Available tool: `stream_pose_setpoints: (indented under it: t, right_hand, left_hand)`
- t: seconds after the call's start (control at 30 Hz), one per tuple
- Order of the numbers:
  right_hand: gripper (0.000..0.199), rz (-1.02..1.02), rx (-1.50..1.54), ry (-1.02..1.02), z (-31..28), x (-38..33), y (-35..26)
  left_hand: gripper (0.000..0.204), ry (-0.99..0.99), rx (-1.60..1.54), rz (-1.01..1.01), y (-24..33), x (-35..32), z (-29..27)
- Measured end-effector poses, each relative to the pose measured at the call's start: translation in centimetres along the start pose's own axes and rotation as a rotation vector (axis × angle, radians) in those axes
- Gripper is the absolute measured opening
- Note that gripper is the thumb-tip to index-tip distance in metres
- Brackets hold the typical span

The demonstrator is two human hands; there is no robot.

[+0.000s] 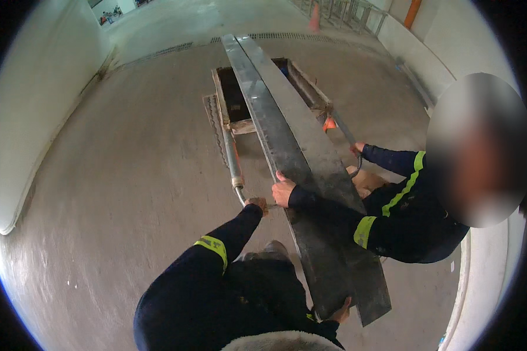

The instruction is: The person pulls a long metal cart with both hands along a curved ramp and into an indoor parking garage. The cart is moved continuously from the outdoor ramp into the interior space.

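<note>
A long dark steel plate [298, 152] lies lengthwise over a rectangular floor pit [231, 93] and reaches back to my legs. My right hand [341, 310] grips the plate's near end from below, with only the fingers showing. My left hand [256, 205] is closed on the hooked end of a grey metal rod [233, 158] that runs along the plate's left side toward the pit. A co-worker crouches at the right in dark clothing with yellow bands. One of that person's hands [283, 190] rests on the plate's left edge, the other [357, 147] holds a second rod.
The floor is bare concrete. A narrow grating piece [214, 123] lies left of the pit, and a drain grating strip [158, 52] crosses the floor behind it. A white wall [35, 105] curves along the left. An orange cone [314, 17] and metal railings [357, 14] stand far back.
</note>
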State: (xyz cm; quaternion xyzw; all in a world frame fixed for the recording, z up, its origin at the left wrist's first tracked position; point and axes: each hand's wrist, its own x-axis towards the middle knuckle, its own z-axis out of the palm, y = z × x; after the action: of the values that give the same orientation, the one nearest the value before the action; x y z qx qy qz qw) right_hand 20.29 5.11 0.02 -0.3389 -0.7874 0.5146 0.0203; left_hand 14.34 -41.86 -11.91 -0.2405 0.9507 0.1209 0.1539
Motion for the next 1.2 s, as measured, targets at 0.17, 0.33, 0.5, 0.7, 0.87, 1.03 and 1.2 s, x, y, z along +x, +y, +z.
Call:
stream_pose_setpoints:
  t: [0.17,0.33,0.5,0.7,0.87,1.03,1.2]
  right_hand:
    - [0.065,-0.173,0.006,0.086,-1.2,1.9,4.9]
    - [0.063,-0.090,0.046,0.179,-0.8,0.8,2.2]
    - [0.061,-0.033,0.065,0.115,-0.4,1.3,1.4]
    - [0.058,0.107,0.110,-0.034,-0.1,1.1,-2.7]
    - [0.054,0.006,0.061,-0.056,0.4,2.7,-0.6]
    - [0.052,-0.148,0.045,-0.040,1.2,2.4,3.5]
    - [0.050,-0.143,0.051,-0.042,0.9,1.3,2.9]
  left_hand:
    - [0.023,-0.099,-0.038,0.052,1.3,-1.5,-0.5]
    - [0.024,-0.111,0.054,0.076,0.6,-2.4,-2.5]
    - [0.025,-0.132,-0.005,-0.027,0.9,-1.2,-5.1]
    - [0.024,0.056,-0.056,0.025,0.1,1.0,-1.4]
    - [0.031,-0.116,-0.054,-0.053,2.6,1.1,-4.8]
    - [0.032,0.027,-0.024,-0.079,2.0,3.5,-5.2]
    - [0.038,-0.061,0.001,-0.036,0.3,4.9,-5.7]
